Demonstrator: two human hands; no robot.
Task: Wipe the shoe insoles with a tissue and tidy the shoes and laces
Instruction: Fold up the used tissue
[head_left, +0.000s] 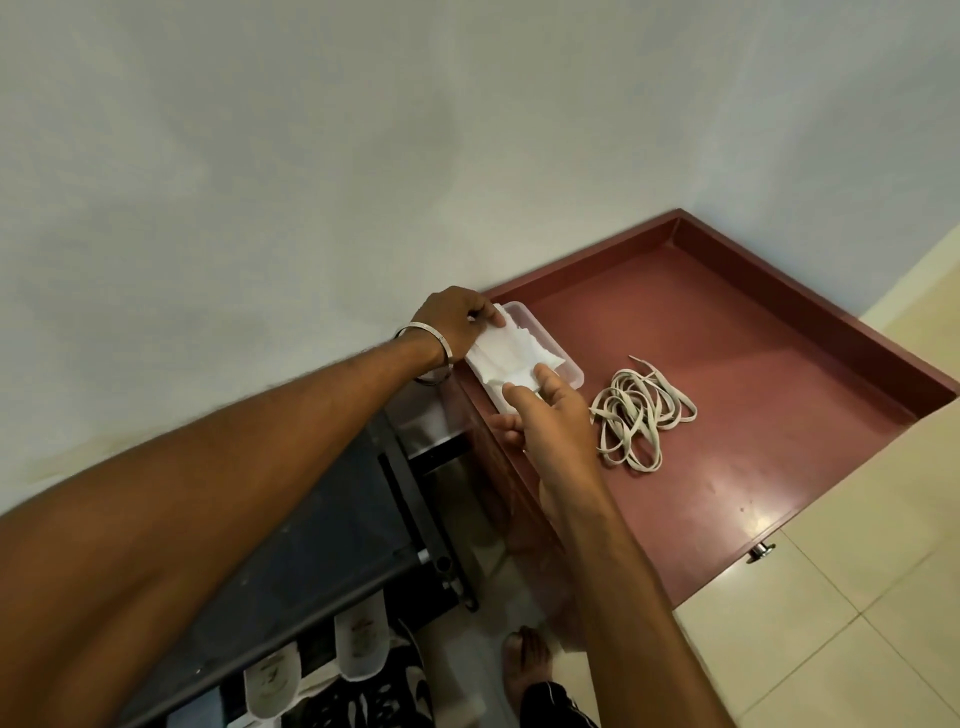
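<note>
Head view. Left hand (457, 319): pinches the far end of the tissue (511, 356). Right hand (545, 415): thumb and fingers pinch the near end. Tissue: stretched between both hands, over the box (563, 358) on the tabletop (727, 338). Laces (641, 410): loose heap just right of the right hand. Insoles (317, 660): low, below the left forearm. Risk: opposed pulling likely tears the thin tissue; the right wrist could snag the laces.

maroon cabinet top (727, 332), perhaps a dark rack (332, 525)
</note>
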